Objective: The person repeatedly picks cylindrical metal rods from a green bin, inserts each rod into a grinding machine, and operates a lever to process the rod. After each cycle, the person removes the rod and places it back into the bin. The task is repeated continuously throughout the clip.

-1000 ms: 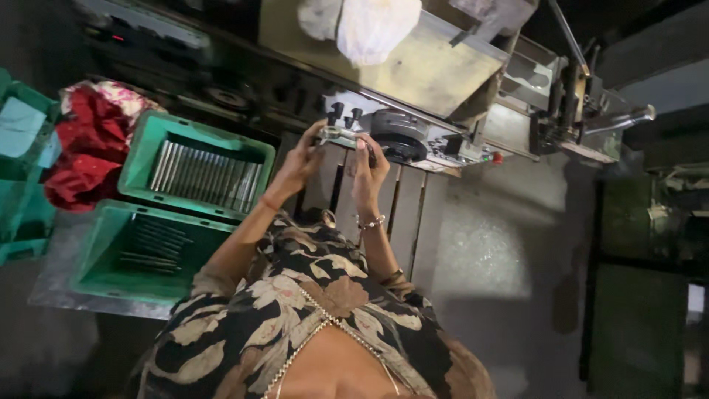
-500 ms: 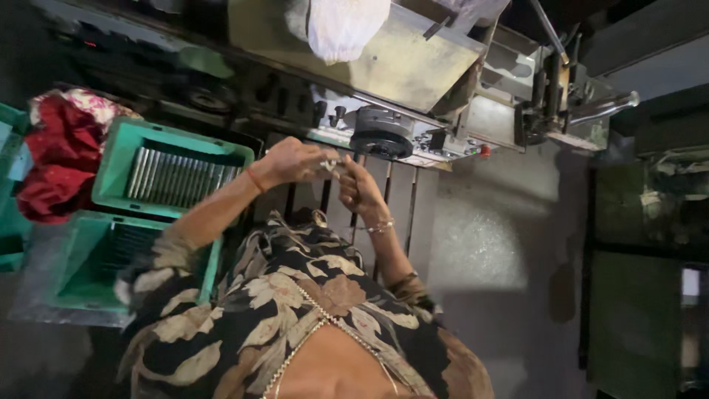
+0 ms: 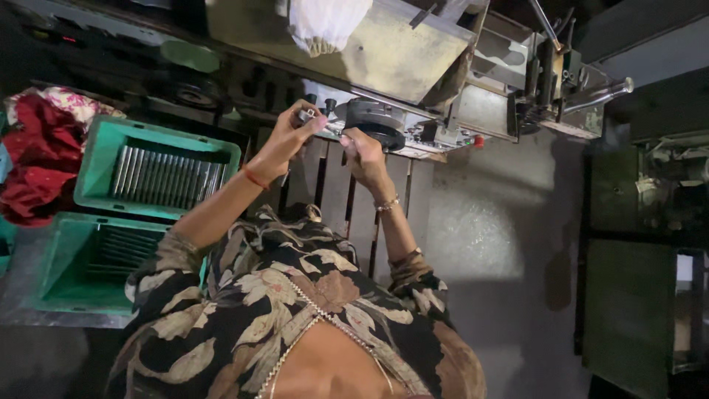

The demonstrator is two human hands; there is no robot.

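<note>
1. Two hands up at the machine (image 3: 413, 52), both at its near edge, close together, thumbs almost meeting.
2. Left hand (image 3: 292, 137): grip pinched on a small metal part (image 3: 306, 116) at the fingertips; part looks short and silvery, shape too small to tell.
3. Right hand (image 3: 362, 151): fingers curled, pressed together just near the black round chuck (image 3: 377, 122); cannot tell if it holds anything.
4. Key relation: the part sits just left of the chuck, slightly far of the left palm; the right hand is nearer the chuck, the left hand has the part. The part's long axis cannot be read.
5. The chuck lies flat on the machine bed, just far of the right knuckles, touching or nearly so, hard to tell.
6. Left side: green crate (image 3: 159, 166) with a row of grey metal rods lying side by side, long axes running near-far. A second green crate (image 3: 81, 262) sits nearer, with few rods, mostly dark inside.
7. Far left: red cloth (image 3: 37, 159) bunched beside the crates.
8. White cloth (image 3: 325, 22) hangs over the machine's far plate.
9. Right end of the machine: lever and rod assembly (image 3: 583, 92), well apart from both hands.
10. Wooden slats (image 3: 340, 192) lie under the forearms.
</note>
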